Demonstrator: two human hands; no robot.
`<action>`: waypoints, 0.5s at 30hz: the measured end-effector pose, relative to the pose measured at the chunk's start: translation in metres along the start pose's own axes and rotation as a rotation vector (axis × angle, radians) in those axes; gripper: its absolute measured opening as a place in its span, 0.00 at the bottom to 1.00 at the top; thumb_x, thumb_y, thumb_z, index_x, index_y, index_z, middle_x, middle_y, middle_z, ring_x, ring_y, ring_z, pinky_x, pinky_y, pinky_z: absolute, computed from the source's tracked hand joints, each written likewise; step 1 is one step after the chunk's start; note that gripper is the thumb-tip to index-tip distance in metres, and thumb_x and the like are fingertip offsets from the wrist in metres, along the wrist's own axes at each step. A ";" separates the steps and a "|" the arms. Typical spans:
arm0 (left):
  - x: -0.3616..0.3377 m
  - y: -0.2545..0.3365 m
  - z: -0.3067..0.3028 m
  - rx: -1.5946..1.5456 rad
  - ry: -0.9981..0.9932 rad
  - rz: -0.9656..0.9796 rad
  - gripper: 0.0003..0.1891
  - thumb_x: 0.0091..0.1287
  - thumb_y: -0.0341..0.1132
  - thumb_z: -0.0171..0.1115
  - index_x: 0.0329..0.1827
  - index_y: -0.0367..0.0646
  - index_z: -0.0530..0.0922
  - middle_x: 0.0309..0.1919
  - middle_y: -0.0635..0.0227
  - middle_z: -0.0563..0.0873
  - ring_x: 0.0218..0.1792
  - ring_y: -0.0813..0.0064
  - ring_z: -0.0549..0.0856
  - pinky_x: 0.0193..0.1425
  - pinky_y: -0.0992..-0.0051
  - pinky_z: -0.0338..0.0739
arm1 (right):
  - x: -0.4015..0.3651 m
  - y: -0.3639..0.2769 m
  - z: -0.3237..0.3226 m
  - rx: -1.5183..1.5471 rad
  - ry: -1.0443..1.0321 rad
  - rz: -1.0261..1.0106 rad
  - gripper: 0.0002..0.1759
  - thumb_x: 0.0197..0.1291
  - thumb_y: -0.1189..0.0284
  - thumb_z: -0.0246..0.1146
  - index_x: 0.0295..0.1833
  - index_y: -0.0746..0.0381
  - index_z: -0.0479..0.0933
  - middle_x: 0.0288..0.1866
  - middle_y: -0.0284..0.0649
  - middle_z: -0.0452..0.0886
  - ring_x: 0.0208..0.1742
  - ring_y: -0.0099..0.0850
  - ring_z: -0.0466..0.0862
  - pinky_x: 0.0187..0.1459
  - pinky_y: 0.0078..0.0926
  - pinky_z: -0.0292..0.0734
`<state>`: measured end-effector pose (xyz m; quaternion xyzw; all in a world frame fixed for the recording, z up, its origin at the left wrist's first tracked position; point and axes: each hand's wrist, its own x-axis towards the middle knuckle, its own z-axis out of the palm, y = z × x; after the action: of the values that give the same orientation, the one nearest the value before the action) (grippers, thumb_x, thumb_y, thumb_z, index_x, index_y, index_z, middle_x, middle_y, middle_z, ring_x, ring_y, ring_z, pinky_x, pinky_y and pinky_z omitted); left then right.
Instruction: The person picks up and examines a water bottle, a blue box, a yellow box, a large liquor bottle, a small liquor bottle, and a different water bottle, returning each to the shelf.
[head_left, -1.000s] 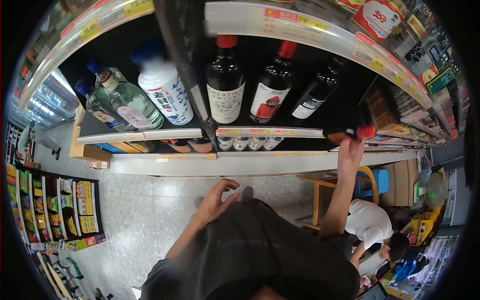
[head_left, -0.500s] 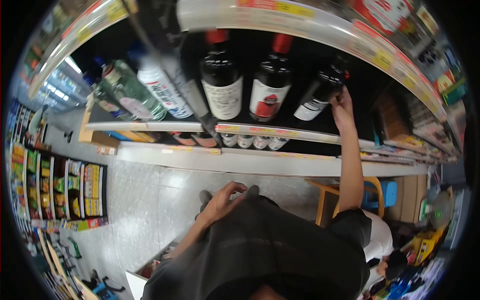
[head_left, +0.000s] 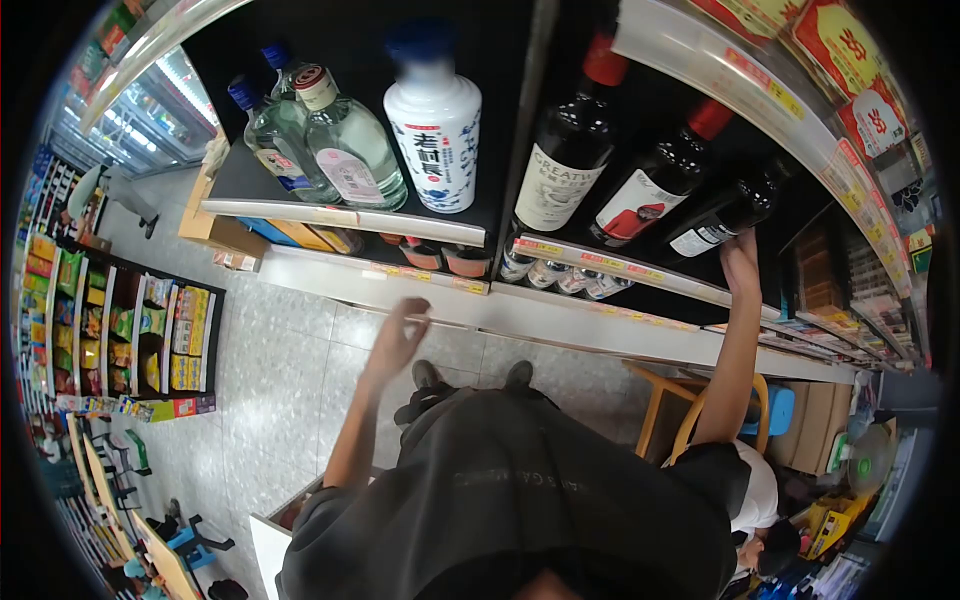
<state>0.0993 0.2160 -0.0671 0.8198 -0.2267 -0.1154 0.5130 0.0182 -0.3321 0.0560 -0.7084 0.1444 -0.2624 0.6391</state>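
My right hand (head_left: 740, 262) is at the right side of a dark wine bottle (head_left: 722, 215) on the shelf, its fingers partly hidden behind the glass. That bottle has a small white label low on its side. To its left stand a red-capped wine bottle (head_left: 650, 180) with a red picture on its label and another wine bottle (head_left: 562, 160) with a cream label. Above the floor, in front of the shelf, my left hand (head_left: 400, 340) is empty, its fingers loosely bent and apart.
A white-and-blue bottle (head_left: 433, 140) and several clear glass bottles (head_left: 350, 150) share the left shelf section. Small jars (head_left: 547, 274) sit on the shelf below. A wooden chair (head_left: 660, 410) stands at the right, near another person (head_left: 755, 490). Snack racks (head_left: 120, 330) are at the left.
The view has shifted, so the shelf appears farther right and more tilted. My left hand has moved forward, away from my body toward the shelf. My right hand stays at the same wine bottle.
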 end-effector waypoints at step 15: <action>0.166 -0.122 -0.068 0.405 0.050 0.233 0.07 0.66 0.28 0.55 0.42 0.38 0.81 0.39 0.50 0.86 0.47 0.50 0.84 0.51 0.61 0.77 | -0.325 0.038 0.223 -0.090 0.390 0.192 0.09 0.69 0.78 0.54 0.52 0.62 0.70 0.50 0.37 0.74 0.54 0.27 0.76 0.57 0.29 0.74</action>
<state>0.3033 0.2333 -0.1386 0.8770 -0.3255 0.0129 0.3531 -0.1195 0.0236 -0.0519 -0.6552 0.3435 -0.3258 0.5888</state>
